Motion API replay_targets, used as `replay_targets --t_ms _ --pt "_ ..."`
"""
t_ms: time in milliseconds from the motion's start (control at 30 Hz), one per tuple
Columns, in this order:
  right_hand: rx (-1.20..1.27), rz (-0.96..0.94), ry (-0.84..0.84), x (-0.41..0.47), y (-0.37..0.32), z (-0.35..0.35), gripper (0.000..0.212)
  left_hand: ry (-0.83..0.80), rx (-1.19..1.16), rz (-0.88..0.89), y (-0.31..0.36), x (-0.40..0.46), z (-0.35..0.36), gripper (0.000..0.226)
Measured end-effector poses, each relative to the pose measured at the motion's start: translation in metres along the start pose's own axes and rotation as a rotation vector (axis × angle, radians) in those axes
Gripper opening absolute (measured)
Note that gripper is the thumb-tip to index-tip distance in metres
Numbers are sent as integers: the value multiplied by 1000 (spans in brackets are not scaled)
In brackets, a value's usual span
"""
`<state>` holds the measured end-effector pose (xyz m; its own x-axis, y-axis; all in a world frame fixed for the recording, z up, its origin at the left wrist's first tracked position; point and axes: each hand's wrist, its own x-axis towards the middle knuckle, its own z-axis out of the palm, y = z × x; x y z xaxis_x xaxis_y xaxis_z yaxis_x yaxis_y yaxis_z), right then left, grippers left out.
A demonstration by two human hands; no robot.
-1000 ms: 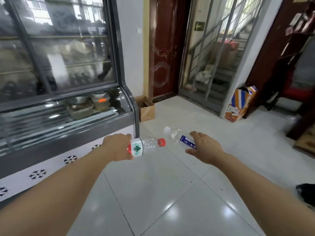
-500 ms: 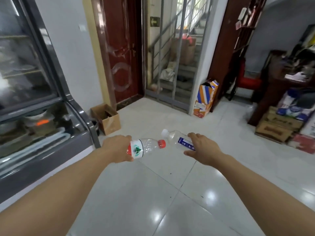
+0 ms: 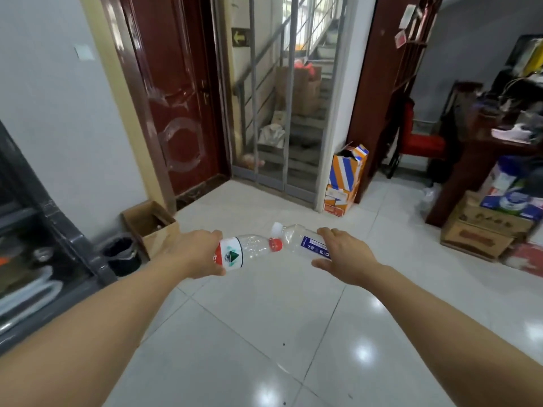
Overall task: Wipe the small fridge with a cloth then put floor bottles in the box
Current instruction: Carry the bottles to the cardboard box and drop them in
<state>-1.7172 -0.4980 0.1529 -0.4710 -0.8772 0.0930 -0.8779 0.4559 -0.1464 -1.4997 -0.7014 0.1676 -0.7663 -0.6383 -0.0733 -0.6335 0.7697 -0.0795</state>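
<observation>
My left hand (image 3: 195, 254) was wrapped round the base of the red-capped bottle (image 3: 249, 250), held sideways with its cap toward my right hand (image 3: 342, 255). That hand gripped the blue-labelled bottle (image 3: 305, 243) the same way, white cap inward, so the two caps nearly touched between my hands. Both looked empty, light enough for one-handed carrying. The open cardboard box (image 3: 152, 227) stood on the floor just beyond my left hand, beside a black bin (image 3: 122, 255); I judged dropping them there came next.
</observation>
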Motion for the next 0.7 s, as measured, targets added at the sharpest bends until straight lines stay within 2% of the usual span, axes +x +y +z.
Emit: replay_targets --t_ms 333,567,700 --pt "-19 -177 -51 223 92 0 66 -28 0 -190 0 166 -15 65" --pt "-18 -278 -78 360 104 13 65 -65 -12 -304 -36 280 -14 63" --pt "-35 -297 -58 446 108 13 62 -11 -44 -323 -64 370 -14 53"
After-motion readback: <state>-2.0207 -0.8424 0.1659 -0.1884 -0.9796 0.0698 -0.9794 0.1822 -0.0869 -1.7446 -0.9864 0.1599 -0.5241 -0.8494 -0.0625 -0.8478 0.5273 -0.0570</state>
